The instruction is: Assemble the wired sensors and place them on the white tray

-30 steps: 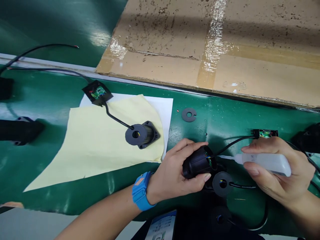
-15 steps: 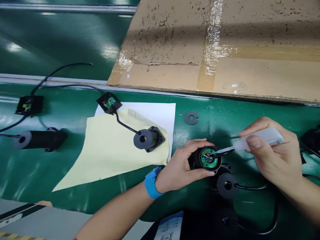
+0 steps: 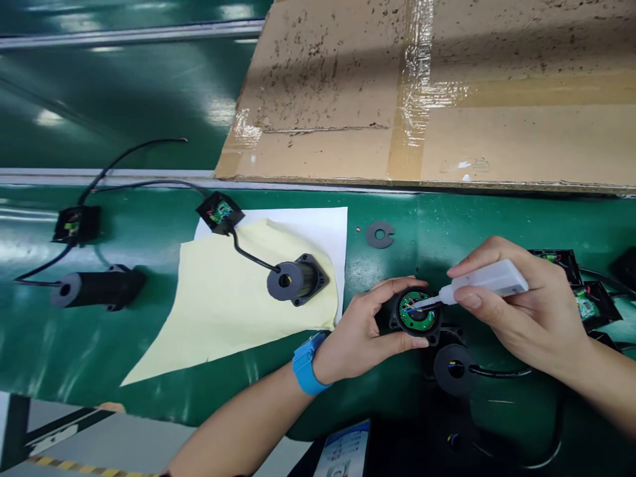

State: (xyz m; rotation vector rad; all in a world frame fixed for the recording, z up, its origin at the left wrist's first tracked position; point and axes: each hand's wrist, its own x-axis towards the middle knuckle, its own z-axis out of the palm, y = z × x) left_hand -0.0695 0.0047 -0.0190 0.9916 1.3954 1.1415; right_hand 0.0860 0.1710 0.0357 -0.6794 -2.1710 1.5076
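My left hand (image 3: pixel 370 324) is wrapped round a black round housing (image 3: pixel 394 320), its open end turned up. Inside that housing a green circuit board (image 3: pixel 418 322) with thin coloured wires shows. Between the thumb and fingers of my right hand (image 3: pixel 531 311) is a small white squeeze bottle (image 3: pixel 489 281). Its narrow nozzle points down and left over the board, with the tip among the wires; whether it touches is hard to tell. Just below the held housing stands another black cylinder (image 3: pixel 454 370), with a cable leaving its right side.
A flat grey ring (image 3: pixel 379 234) lies behind my hands. Left, a cabled black cylinder (image 3: pixel 291 279) stands on yellow paper (image 3: pixel 223 305); another cylinder (image 3: pixel 94 289) lies farther left. Large cardboard (image 3: pixel 338 152) spans the back. Open black boxes with boards (image 3: pixel 593 301) sit right, a phone (image 3: pixel 342 450) at the front.
My right hand has moved left and the bottle's nozzle now reaches farther across the board. My left hand keeps its hold on the housing. The view has shifted slightly, showing more boxes at right.
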